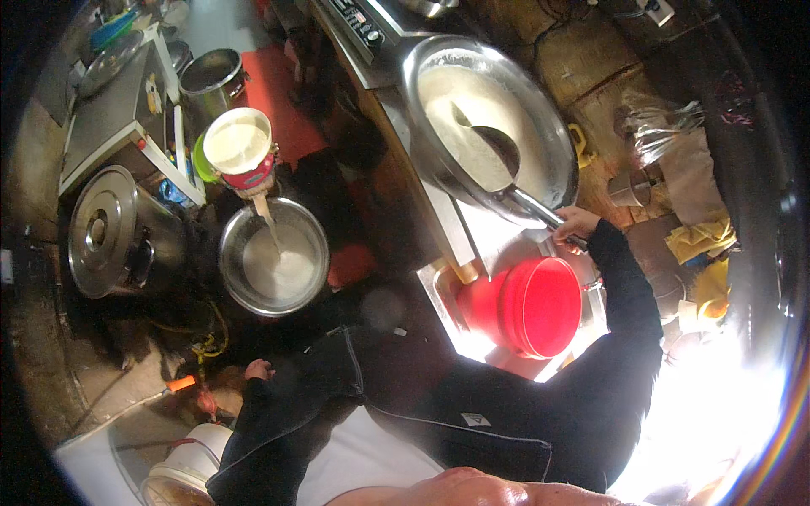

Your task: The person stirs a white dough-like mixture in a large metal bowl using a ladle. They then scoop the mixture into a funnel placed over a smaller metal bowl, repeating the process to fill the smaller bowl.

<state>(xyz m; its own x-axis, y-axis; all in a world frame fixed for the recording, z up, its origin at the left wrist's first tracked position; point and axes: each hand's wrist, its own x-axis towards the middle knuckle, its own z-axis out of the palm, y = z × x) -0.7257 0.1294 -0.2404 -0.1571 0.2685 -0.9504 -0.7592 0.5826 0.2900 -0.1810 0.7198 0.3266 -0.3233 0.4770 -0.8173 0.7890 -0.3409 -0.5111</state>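
My right hand [574, 229] grips the metal handle of a large ladle [497, 152], whose bowl lies in pale, creamy liquid [465, 101] in a wide steel basin [564, 148]. Below that basin, a red plastic bucket [554, 310] stands with its mouth towards me. My left hand [259, 369] hangs low at my side, away from the containers; its fingers look curled, but their exact state is unclear. Further off at the left, pale liquid falls from the spout of a red-bodied machine [253, 177] into a steel pot [321, 259]. A white container of pale liquid [237, 140] tops the machine.
A lidded steel stockpot [101, 234] stands at the left beside a white-framed table [101, 152]. Behind the machine is another steel pot [212, 73]. A control panel [364, 28] lies beyond the basin. Yellow cloths [702, 237] and a clear plastic bag [658, 129] lie at the right.
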